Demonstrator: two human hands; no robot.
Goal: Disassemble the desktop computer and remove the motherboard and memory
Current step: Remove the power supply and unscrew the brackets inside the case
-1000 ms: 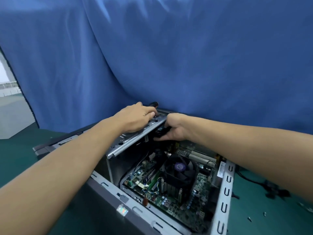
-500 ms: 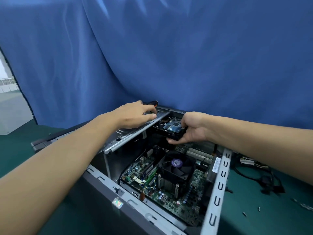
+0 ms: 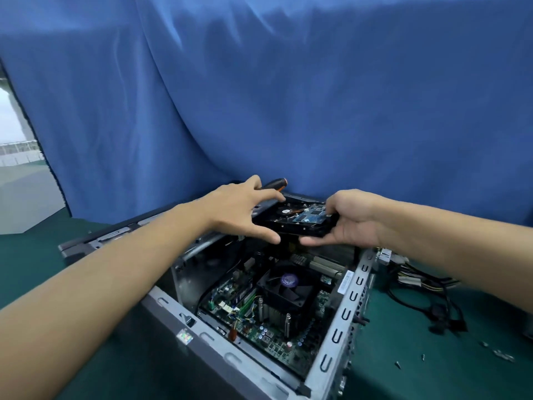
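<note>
Backdrop: blue cloth [image 3: 288,111] hangs behind a green table [image 3: 432,356].
Case: the computer case [image 3: 343,321] lies on the table with its open side up.
Motherboard: the motherboard [image 3: 277,342] sits on the floor of the case, with a black cooler fan [image 3: 288,284] on it.
Memory: green memory sticks [image 3: 245,301] stand in their slots just left of the fan.
Hard drive: a black hard drive [image 3: 302,222], circuit side up, is held above the far end of the case.
Right hand: the right hand [image 3: 354,217] grips the drive's right end, fingers curled over the top and thumb underneath.
Left hand: the left hand [image 3: 242,209] is spread wide at the drive's left end, fingers above and thumb below; whether it touches the drive cannot be told.
Screwdriver: a black-and-orange screwdriver [image 3: 275,183] shows just behind the left hand.
Table, right side: loose cables [image 3: 427,293] lie beside the case, with small screws [image 3: 501,355] nearer the edge.
</note>
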